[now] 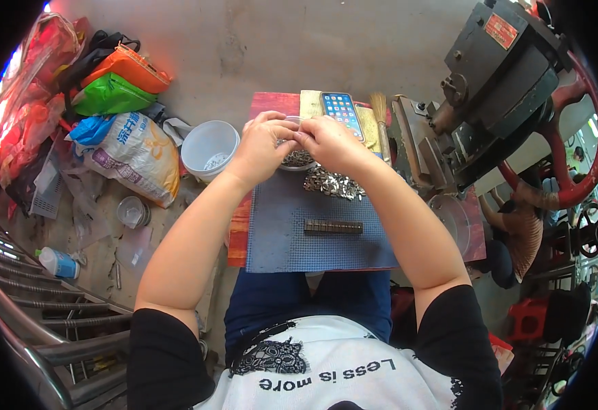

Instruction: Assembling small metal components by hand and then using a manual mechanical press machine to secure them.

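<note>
from the head view, left hand (269,142) and right hand (331,142) meet, fingers curled, above a bowl (297,169) of small metal pieces (299,158); i can't tell what they grip; a loose heap (333,184) lies beside it on the blue mat (278,232), near a ridged block (333,227)

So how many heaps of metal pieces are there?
2: one heap in the round bowl below the left hand and right hand, another heap loose on the blue mat beside the bowl. The hands may hide more.
</note>
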Tool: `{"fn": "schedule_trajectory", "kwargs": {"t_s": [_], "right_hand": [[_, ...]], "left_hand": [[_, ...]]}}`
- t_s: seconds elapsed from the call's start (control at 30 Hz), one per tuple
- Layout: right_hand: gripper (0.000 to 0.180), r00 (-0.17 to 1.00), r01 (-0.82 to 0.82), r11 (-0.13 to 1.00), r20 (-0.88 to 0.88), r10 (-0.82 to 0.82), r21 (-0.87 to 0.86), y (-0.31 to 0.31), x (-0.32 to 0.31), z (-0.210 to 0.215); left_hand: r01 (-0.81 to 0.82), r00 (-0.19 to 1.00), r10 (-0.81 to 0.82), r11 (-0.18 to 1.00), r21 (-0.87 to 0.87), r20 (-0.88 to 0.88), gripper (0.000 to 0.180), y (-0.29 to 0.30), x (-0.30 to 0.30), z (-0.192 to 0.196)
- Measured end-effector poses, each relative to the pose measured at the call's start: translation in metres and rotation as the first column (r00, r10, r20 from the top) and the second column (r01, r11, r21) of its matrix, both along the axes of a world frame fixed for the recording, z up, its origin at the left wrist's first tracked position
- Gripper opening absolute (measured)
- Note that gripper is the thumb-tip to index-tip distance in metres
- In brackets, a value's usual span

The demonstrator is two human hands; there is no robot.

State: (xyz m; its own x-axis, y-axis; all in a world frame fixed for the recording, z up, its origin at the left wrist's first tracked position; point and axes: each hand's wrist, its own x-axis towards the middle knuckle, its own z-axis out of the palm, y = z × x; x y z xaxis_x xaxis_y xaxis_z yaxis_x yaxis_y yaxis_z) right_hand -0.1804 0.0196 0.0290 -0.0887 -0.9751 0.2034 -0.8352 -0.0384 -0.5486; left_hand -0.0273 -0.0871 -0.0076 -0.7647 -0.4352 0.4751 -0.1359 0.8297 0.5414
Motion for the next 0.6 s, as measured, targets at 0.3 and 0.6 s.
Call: {"fn": "schedule_trajectory", "kwargs": {"t_s": [0.3, 0.6], "right_hand": [[0.024, 0.998, 0.025, 0.999, -0.053, -0.026, -0.031, -0.001, -0.003, 0.003], [0.027, 0.780, 0.214, 0.965, 0.568, -0.262, 0.151, -0.008, -0.004, 0.005]], "left_hand": [[0.041, 0.999, -0.042, 0.975, 0.220, 0.001, 0.021, -0.009, -0.001, -0.001], [0.039, 0.980, 0.031, 0.940, 0.340, -0.197, 0.020, 0.002, 0.002, -0.001]]}}
